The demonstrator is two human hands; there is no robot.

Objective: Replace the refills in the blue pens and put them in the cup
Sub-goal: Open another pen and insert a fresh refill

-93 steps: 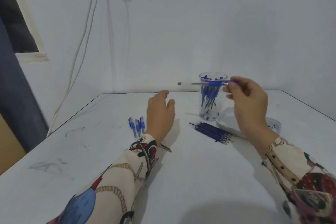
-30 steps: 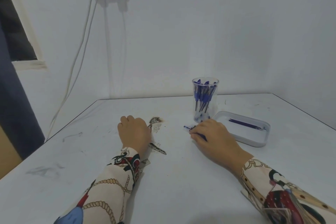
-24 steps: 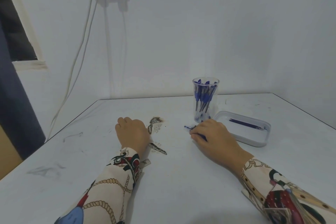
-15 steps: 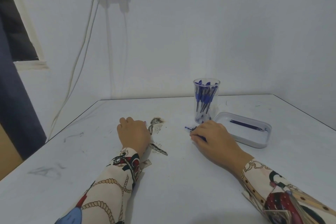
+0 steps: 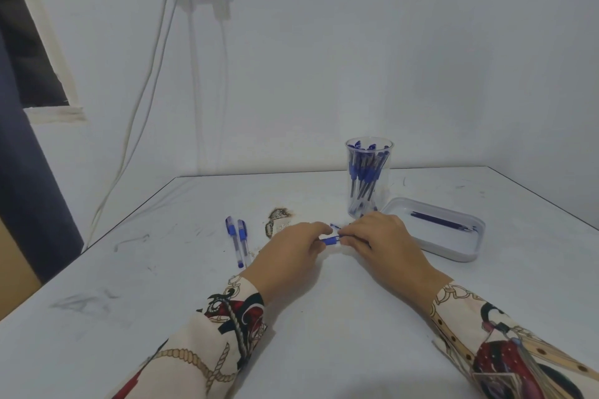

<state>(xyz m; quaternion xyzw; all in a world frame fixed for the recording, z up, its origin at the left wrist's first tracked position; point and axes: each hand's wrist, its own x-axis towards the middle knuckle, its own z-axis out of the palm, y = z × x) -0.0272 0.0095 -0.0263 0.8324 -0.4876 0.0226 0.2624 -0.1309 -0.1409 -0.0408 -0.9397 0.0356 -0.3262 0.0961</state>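
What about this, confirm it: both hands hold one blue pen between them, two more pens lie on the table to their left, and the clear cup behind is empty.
Not quite. In the head view the clear cup holds many blue pens. The rest stands: left hand and right hand hold one blue pen, and two more pens lie left.

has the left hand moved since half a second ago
Yes. The left hand has shifted right, off the two pens and past the burn mark, meeting the right hand on a blue pen.
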